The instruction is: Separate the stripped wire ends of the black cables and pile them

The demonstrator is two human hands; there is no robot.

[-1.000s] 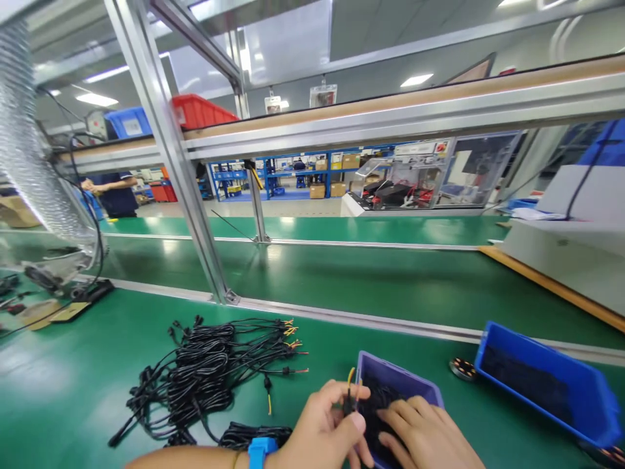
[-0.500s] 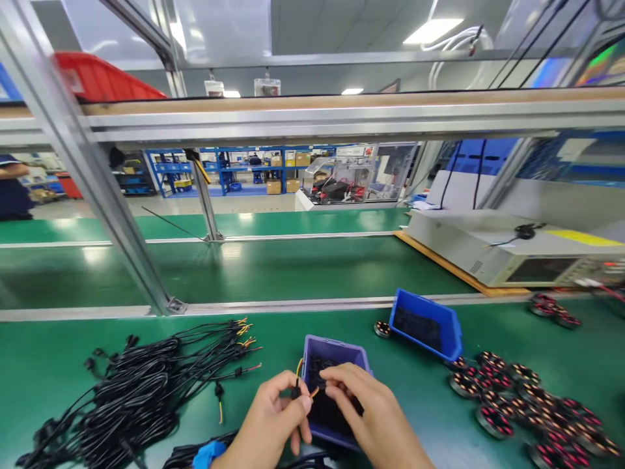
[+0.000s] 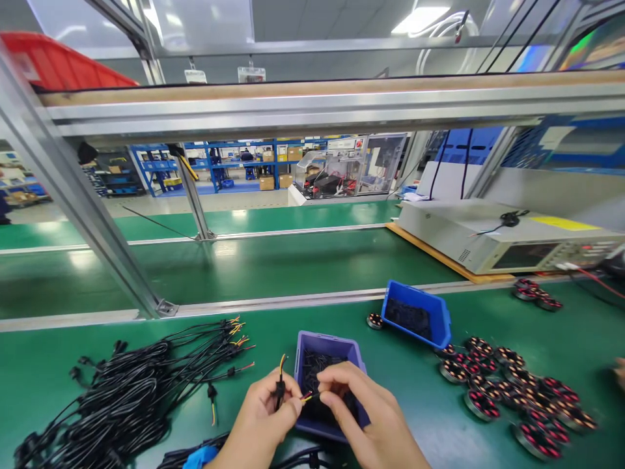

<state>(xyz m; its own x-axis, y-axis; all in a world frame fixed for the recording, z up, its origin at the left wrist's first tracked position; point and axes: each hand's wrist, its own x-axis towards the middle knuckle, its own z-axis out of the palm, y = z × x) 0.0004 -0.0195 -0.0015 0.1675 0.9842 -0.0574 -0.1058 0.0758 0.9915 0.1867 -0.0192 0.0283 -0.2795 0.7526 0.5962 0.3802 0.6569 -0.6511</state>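
My left hand (image 3: 261, 417) pinches a short black cable (image 3: 280, 387) between thumb and fingers. Yellow and red wire ends stick up from it, and more coloured wires (image 3: 306, 397) point toward my other hand. Close beside it, my right hand (image 3: 366, 407) is closed in a pinch on a small dark piece (image 3: 315, 395) at those wires; its exact kind is too small to tell. Both hands are over the near part of a purple bin (image 3: 329, 337) holding small black pieces. A similar short cable (image 3: 211, 394) lies on the green bench left of my hands.
Bundled black cables (image 3: 131, 384) cover the left bench. A blue bin (image 3: 442, 322) with black pieces stands behind right, near many round motor parts (image 3: 508, 384). A grey instrument (image 3: 469, 225) sits farther back. At the right edge, another person's hand (image 3: 620, 372) shows. A metal post (image 3: 92, 189) rises left.
The camera view has shifted slightly. My hands stay together over the purple bin, and the wires between them show more clearly. Another person's hand has appeared at the right edge.
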